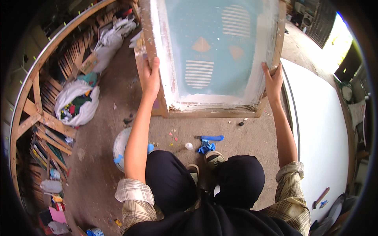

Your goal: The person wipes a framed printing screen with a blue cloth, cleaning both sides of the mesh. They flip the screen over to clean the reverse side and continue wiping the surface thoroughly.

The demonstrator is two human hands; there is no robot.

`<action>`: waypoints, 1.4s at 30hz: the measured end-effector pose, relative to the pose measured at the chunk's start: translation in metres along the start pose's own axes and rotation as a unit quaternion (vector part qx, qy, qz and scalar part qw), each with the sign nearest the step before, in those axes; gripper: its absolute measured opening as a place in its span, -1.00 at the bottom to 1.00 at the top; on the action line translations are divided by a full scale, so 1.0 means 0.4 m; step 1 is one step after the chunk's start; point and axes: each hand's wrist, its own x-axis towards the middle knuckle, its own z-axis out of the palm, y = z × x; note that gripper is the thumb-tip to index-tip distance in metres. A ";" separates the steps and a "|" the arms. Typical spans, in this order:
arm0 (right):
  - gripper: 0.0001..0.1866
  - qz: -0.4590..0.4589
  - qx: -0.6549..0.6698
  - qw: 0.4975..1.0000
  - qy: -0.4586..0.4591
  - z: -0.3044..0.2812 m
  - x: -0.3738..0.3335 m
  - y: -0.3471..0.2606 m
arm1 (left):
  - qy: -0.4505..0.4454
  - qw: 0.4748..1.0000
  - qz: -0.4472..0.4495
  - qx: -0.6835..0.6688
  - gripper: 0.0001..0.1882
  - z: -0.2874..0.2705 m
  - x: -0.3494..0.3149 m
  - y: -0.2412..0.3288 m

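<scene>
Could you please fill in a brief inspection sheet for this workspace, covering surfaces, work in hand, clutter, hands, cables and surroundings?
Surfaces: stained, gritty floor; broad white surface at right.
Work in hand: framed screen, blue-green with striped shapes, raised above the floor.
Clutter: crumpled blue item and small white item near the feet; pale bucket partly behind the left forearm.
Hands: left hand and right hand grip opposite sides of the screen.
Cables: nothing seen.
Surroundings: wooden rack and white sack at left.

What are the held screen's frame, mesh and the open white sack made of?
Screen frame: likely wood, worn; brown bars, white smears.
Mesh: perhaps synthetic fabric, matte blue coating; flat sheet, weave unresolved.
Open white sack: perhaps plastic or cloth, dull; soft creases.
</scene>
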 end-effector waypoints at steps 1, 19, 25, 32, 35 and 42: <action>-0.49 0.006 -0.012 1.000 0.001 -0.039 0.015 -0.042 | -0.003 1.000 -0.001 -0.014 -0.37 0.005 -0.001 0.033; -0.50 -0.299 -0.277 0.889 0.206 -0.063 0.050 -0.283 | 0.048 0.968 -0.093 -0.228 -0.43 0.038 -0.148 0.139; -0.53 -0.424 0.017 0.905 -0.019 0.171 -0.086 -0.417 | 0.055 0.976 0.002 -0.210 -0.50 0.097 -0.202 0.207; -0.39 -0.313 0.085 0.943 -0.081 0.218 -0.143 -0.458 | 0.007 0.987 0.018 -0.159 -0.49 0.141 -0.252 0.227; -0.31 -0.147 0.170 0.964 -0.143 0.218 -0.182 -0.479 | 0.010 0.994 0.029 -0.101 -0.54 0.139 -0.273 0.229; -0.22 -0.119 0.147 0.982 -0.003 0.074 -0.180 -0.461 | -0.053 0.983 0.140 -0.102 -0.65 0.209 -0.371 0.266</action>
